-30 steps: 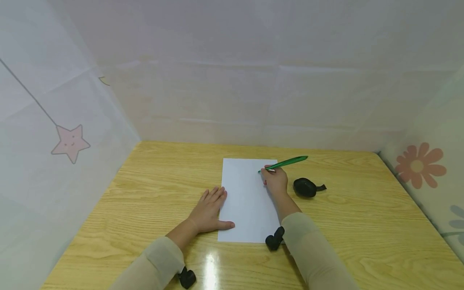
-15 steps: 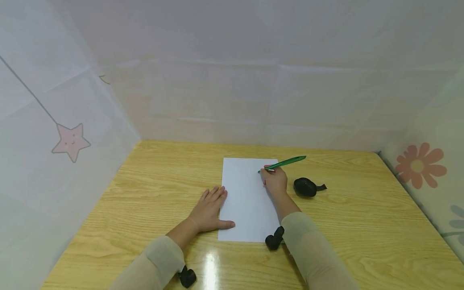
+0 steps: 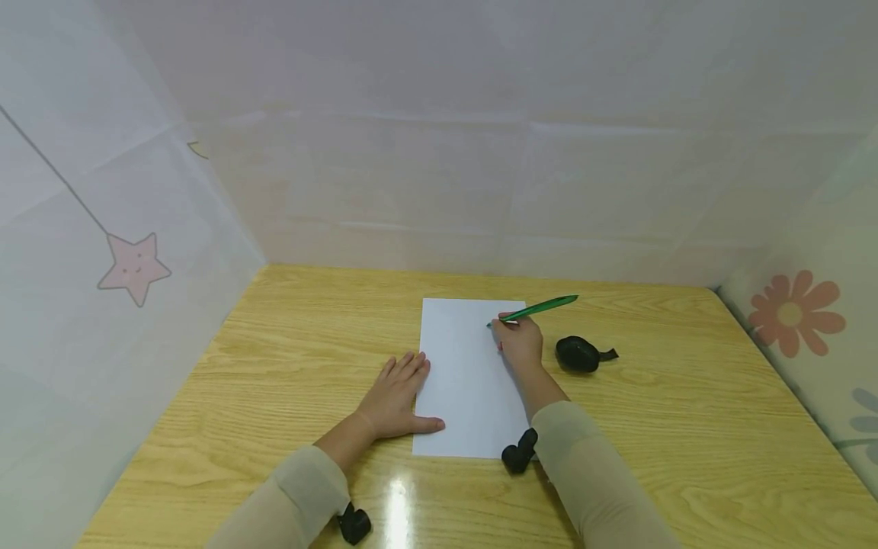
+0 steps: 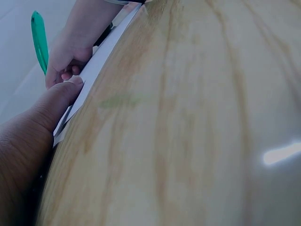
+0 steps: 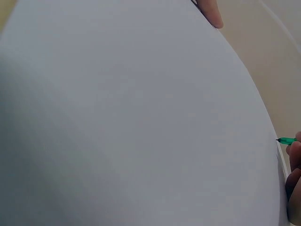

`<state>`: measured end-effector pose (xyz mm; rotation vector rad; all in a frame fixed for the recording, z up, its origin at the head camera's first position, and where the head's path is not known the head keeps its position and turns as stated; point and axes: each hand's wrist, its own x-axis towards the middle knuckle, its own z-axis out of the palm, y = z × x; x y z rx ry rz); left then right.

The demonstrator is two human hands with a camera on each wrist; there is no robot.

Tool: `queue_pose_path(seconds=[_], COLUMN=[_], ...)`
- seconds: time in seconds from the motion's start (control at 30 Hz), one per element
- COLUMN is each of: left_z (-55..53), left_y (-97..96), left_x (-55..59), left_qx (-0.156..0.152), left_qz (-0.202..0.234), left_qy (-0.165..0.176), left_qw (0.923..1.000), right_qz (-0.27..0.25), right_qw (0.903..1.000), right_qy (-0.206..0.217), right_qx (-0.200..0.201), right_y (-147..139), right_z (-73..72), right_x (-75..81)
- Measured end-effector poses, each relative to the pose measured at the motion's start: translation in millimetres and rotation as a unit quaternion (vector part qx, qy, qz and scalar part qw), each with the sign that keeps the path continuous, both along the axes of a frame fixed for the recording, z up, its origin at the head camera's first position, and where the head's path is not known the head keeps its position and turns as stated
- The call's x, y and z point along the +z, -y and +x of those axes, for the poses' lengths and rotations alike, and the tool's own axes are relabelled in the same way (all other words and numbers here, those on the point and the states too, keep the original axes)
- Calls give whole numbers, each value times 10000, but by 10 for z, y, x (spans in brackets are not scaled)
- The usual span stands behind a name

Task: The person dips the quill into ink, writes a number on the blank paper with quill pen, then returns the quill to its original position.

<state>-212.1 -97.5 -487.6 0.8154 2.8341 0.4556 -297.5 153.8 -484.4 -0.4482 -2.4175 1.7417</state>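
Note:
A white sheet of paper (image 3: 463, 381) lies on the wooden table, upright as I look at it. My left hand (image 3: 394, 396) rests on the paper's left edge with fingers spread and the thumb stretched over the sheet. Near the paper's upper right side, my right hand (image 3: 521, 343) pinches a green pen (image 3: 549, 304). The pen slants, its tip down at the sheet and its back end to the right. In the right wrist view the tip of the pen (image 5: 286, 141) is at the paper's surface; whether it touches, I cannot tell. I can make out no marks on the sheet.
A black rounded thing with a short strap-like tail (image 3: 578, 355) lies on the table (image 3: 686, 396) right of my right hand. Small black devices (image 3: 519, 451) hang at both wrists. A pale printed cloth (image 3: 411, 152) stands behind and at both sides.
My right hand and the pen have shifted very slightly to the left. My left hand and the paper stay in place.

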Motion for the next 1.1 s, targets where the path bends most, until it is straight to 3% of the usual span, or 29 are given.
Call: queue_pose_path(seconds=[1.1], left_z=[9], left_y=[2], left_x=[-3], left_qx=[35], left_qz=[70], left_qy=[9], left_qw=[10000], right_qz=[141], right_qw=[9996], right_qy=[123], right_qx=[230], right_y=[0], right_z=[-12], right_x=[-19])
